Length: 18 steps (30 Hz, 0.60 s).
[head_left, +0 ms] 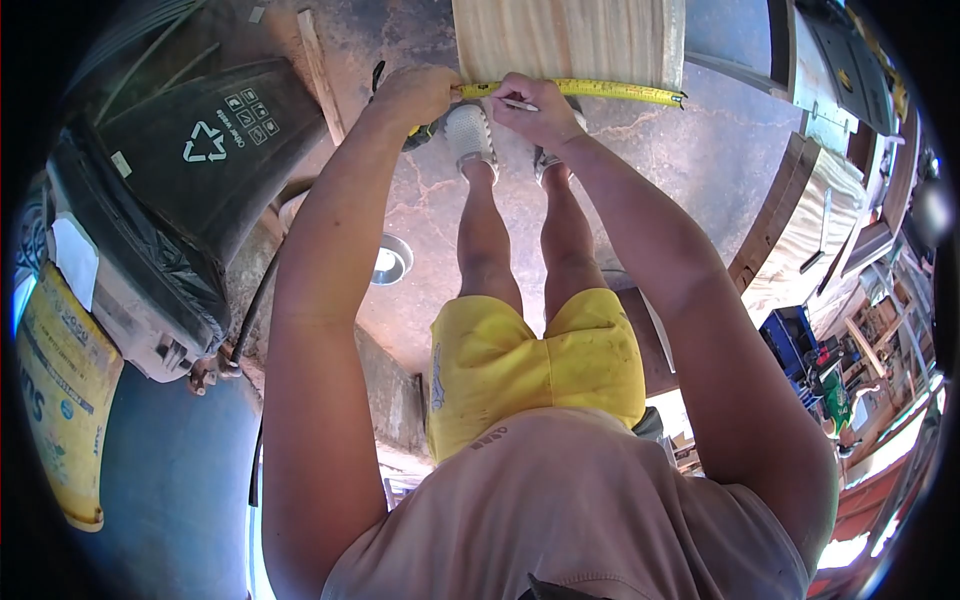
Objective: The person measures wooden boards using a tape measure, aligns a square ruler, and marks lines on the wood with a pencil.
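Observation:
A yellow tape measure (590, 88) is stretched out across the near edge of a wooden board (570, 40), its end just past the board's right edge. My left hand (420, 95) is closed round the tape's case, of which a yellow and black part shows below the palm. Over the tape, close to the board's left part, my right hand (535, 112) pinches a thin white marking tool (515, 103) and rests against the blade. The tip of the tool is too small to make out clearly.
A black waste bin (160, 150) stands at the left, near a narrow wood strip (318, 70). A round metal container (393, 262) sits on the floor. Wooden pieces (800, 230) and a blue crate (788, 340) are at the right.

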Tool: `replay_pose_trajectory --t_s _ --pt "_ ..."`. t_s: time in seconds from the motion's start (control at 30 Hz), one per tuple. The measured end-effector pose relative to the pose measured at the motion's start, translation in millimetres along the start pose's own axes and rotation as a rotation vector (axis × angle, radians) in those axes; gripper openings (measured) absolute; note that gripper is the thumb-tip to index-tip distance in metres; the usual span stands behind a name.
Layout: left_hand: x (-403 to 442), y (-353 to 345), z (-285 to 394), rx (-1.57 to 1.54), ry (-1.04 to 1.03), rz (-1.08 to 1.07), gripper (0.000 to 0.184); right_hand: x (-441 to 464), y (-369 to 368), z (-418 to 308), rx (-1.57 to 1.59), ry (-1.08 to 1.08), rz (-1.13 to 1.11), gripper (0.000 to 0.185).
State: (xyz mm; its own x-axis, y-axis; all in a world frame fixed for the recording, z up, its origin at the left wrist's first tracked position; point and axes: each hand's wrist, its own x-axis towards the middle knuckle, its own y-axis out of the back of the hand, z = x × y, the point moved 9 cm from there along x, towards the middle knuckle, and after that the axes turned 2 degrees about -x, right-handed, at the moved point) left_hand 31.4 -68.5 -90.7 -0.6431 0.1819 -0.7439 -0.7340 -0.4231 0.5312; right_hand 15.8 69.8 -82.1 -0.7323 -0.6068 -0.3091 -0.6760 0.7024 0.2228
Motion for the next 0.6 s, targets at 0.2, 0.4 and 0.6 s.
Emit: replay_pose_trajectory --t_s 0.2,0.4,0.6 --pt "-5.3 5.8 6.5 -0.006 -0.035 0.003 0.027 -10.0 -11.8 11.0 0.043 -0.205 -0.069 0.018" --pt "-10.5 14.4 20.7 -0.009 -0.025 -0.022 0.027 -60.4 -11.2 -0.8 -0.004 -0.197 -0.201 0.014" --pt "-5.8 9.5 11.6 0.000 0.034 -0.046 0.026 -129.4 152.1 75.9 -0.076 -0.495 0.835 0.023"
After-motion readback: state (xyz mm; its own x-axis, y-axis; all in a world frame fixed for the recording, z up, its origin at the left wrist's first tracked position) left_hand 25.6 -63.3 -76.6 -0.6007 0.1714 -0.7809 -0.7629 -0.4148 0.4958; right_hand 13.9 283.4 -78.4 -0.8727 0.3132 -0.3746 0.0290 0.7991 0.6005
